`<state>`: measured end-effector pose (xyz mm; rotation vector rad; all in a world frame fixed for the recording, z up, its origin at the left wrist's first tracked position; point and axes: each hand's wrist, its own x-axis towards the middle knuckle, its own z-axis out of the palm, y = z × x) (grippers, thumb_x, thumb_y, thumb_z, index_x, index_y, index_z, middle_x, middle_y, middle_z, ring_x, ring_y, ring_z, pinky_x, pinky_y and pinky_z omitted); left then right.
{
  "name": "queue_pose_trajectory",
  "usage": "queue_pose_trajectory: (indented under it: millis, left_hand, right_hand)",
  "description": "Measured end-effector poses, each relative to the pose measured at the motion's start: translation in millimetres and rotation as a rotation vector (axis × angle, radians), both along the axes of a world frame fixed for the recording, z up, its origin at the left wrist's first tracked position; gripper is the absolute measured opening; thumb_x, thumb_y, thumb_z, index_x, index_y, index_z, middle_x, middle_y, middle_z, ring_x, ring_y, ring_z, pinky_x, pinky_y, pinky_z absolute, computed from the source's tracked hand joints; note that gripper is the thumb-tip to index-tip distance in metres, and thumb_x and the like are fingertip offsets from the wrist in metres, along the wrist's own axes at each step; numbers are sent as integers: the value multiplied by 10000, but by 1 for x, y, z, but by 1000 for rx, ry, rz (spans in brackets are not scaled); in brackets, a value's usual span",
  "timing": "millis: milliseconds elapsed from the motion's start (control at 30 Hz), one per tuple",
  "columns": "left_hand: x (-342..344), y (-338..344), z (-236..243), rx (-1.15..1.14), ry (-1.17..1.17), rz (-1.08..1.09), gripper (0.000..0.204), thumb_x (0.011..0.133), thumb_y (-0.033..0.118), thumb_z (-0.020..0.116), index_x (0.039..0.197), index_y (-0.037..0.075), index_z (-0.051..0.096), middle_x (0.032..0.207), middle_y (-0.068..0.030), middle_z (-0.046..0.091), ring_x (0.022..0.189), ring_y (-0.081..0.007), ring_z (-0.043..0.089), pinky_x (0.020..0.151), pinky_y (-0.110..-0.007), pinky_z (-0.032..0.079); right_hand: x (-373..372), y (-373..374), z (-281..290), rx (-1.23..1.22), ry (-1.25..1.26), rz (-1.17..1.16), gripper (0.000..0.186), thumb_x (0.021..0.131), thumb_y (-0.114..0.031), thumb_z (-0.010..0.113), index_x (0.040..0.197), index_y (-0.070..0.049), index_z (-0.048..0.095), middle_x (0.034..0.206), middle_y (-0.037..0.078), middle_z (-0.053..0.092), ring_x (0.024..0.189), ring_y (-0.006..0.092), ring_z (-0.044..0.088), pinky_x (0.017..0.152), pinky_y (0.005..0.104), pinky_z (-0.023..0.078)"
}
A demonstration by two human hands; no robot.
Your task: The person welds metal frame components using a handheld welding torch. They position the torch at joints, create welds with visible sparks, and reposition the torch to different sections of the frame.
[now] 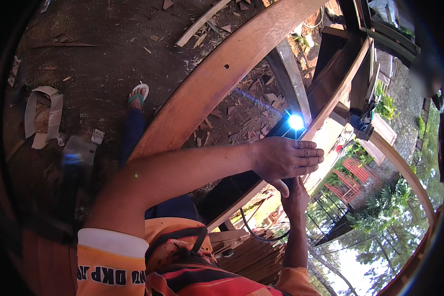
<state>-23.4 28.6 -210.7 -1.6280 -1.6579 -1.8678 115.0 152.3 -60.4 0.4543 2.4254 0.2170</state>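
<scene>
My left hand [286, 158] is stretched flat with fingers extended, just below an intense blue-white point of light [295, 122] at the lower end of a dark metal bar [287, 66]. My right hand [295, 200] is lower, closed around what looks like a dark tool handle, mostly hidden by the left hand. A black cable [251, 232] loops near my right wrist. A broad curved wooden beam [202, 93] runs diagonally behind my left forearm, and a narrower wooden rail [338, 89] rises to the right of the light.
My sandalled foot [137, 93] stands on dirt [98, 34] strewn with wood scraps. Stacked timber [246, 261] lies below the cable. Dark framework [389, 39] and a curved wooden strip [404, 172] are at right, with red chairs [350, 177] and trees beyond.
</scene>
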Motion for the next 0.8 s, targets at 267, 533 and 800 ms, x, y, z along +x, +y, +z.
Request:
queue_pose_trajectory:
  millis: [267,533,800]
  left_hand:
    - [5,-5,1,41,53,-45,1084,808,795,602,1484,-47,508,1584,-192,484,1550,-290,368,1325,-449,211]
    - [6,-11,-1,-63,38,-83,1096,780,728,686,1507,-65,473,1588,-193,478,1551,-297,364,1324,-439,210]
    - [4,-8,-3,-48,-8,-101,1097,765,685,727,1514,-71,460,1589,-198,474,1549,-299,367,1325,-444,203]
  right_hand:
    - [7,-9,11,-316,194,-289,370,1029,-222,630,1336,-29,553,1054,233,761,980,436,744,782,485,572]
    - [14,13,21,-152,156,-332,471,1031,-248,641,1425,-19,522,1062,267,744,980,463,740,796,498,573]
    - [9,16,18,-153,206,-291,496,1040,-254,618,1469,-30,511,1117,274,741,1052,463,731,858,504,572]
